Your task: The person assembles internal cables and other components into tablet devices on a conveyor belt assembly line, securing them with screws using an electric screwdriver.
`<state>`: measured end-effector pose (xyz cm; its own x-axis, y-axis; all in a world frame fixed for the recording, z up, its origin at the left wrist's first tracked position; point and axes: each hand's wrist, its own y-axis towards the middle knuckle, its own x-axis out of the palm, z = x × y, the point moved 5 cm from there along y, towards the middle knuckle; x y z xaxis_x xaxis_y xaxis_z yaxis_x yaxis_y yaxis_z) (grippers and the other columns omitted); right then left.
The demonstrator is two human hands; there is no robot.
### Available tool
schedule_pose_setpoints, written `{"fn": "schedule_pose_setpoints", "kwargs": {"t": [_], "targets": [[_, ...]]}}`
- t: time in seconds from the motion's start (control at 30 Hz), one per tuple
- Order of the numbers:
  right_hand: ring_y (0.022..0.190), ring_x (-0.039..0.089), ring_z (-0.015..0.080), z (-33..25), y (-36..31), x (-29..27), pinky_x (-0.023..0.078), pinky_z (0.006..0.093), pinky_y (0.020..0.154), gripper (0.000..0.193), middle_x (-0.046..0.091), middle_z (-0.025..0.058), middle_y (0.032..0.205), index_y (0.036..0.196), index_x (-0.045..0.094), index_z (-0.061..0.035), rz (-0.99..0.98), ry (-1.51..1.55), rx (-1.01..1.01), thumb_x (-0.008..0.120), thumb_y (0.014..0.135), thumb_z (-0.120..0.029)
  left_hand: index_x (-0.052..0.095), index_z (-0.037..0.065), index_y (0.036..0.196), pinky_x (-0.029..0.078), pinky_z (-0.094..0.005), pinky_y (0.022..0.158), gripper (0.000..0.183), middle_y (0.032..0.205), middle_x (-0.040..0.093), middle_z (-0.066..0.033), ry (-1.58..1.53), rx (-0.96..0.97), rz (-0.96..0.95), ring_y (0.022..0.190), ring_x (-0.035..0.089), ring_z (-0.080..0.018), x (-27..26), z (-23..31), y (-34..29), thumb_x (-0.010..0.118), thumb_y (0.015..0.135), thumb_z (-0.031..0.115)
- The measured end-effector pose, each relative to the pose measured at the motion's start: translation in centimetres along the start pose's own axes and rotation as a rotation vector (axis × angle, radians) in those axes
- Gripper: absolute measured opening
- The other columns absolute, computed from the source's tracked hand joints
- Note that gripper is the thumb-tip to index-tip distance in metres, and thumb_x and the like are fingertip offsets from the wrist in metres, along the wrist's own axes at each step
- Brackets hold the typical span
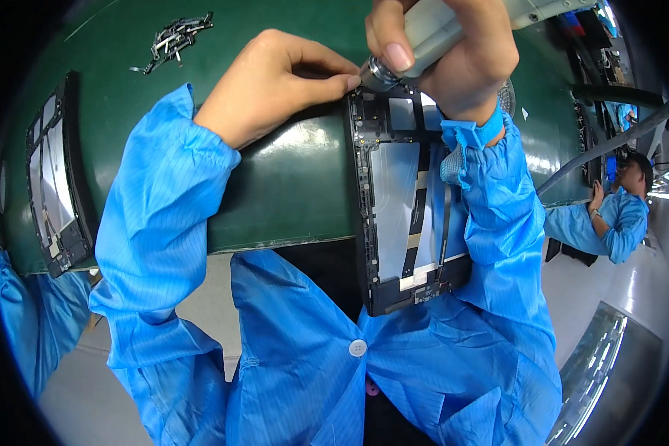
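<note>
An opened tablet [394, 171], its inner boards, ribbon cables and silver panels exposed, lies over the table's near edge and overhangs my lap. In my right hand [464, 59] is a pale grey heat gun [438, 33] with a ringed metal nozzle, pointed at the tablet's far left corner. Beside that nozzle, my left hand [275, 82] pinches thumb and finger together at the same corner. Whatever sits between those fingertips is too small to make out. My right wrist wears a blue strap [472, 135] and partly covers the tablet's right side.
On the green table [275, 201], a pile of small black and silver parts [177, 41] lies at the far left. Another opened tablet [52, 178] rests at the left edge, near a blue-sleeved person [41, 312]. A person in blue [617, 219] sits at right, beyond grey bars [609, 149].
</note>
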<state>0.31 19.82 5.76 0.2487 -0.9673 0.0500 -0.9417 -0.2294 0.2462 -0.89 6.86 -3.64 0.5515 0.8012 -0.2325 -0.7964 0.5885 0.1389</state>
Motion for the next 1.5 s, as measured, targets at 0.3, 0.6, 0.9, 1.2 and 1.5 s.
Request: {"fn": "schedule_pose_setpoints", "kwargs": {"t": [0.3, 0.6, 0.9, 1.2, 1.5], "targets": [[0.05, 0.056, 0.0139, 3.0, 0.5, -1.6, 0.047, 0.0251, 0.047, 0.036, 0.064, 0.0109, 0.07, 0.084, 0.063, 0.0027, -0.2, -0.044, -0.27, 0.046, 0.099, -0.025, 0.073, -0.002, 0.106, 0.054, -0.0286, 0.084, 0.024, 0.094, 0.073, -0.0118, 0.086, -0.029, -0.021, 0.084, 0.068, -0.0173, 0.0, 0.0, -0.1, 0.07, 0.087, 0.012], [0.038, 0.05, 0.0147, 1.2, 0.2, -1.1, 0.04, 0.0252, 0.038, 0.039, 0.066, 0.0174, 0.077, 0.084, 0.063, 0.0078, -0.078, -0.07, -0.019, 0.055, 0.094, -0.029, 0.074, 0.0, 0.106, 0.055, -0.0297, 0.083, 0.026, 0.094, 0.073, -0.0133, 0.14, 0.021, -0.01, 0.082, 0.069, -0.0192, 0.2, -0.2, 0.4, 0.072, 0.087, 0.016], [0.039, 0.052, 0.0141, 0.4, 0.2, 0.2, 0.039, 0.0236, 0.036, 0.031, 0.066, 0.0171, 0.078, 0.087, 0.061, 0.0088, -0.028, -0.091, -0.129, 0.059, 0.092, -0.022, 0.075, 0.001, 0.107, 0.055, -0.0307, 0.081, 0.025, 0.092, 0.073, -0.0141, 0.19, -0.066, 0.024, 0.079, 0.069, -0.0205, -0.1, -0.7, 0.1, 0.072, 0.087, 0.017], [0.042, 0.054, 0.0131, 0.1, 0.3, 0.3, 0.041, 0.0241, 0.037, 0.024, 0.065, 0.0143, 0.078, 0.092, 0.062, 0.0062, -0.048, -0.038, -0.096, 0.062, 0.092, -0.017, 0.074, -0.002, 0.097, 0.052, -0.0285, 0.073, 0.021, 0.084, 0.071, -0.012, 0.21, -0.09, 0.043, 0.074, 0.066, -0.0167, -0.1, 0.1, 0.3, 0.071, 0.085, 0.015], [0.049, 0.059, 0.0115, 0.9, 0.9, -0.6, 0.046, 0.0249, 0.044, 0.02, 0.065, 0.0081, 0.066, 0.081, 0.064, 0.0016, -0.05, -0.055, -0.134, 0.064, 0.09, -0.016, 0.072, -0.006, 0.1, 0.053, -0.029, 0.072, 0.025, 0.083, 0.071, -0.0135, 0.137, -0.027, 0.013, 0.074, 0.066, -0.0174, 0.8, 1.6, 1.0, 0.071, 0.084, 0.013]]}}
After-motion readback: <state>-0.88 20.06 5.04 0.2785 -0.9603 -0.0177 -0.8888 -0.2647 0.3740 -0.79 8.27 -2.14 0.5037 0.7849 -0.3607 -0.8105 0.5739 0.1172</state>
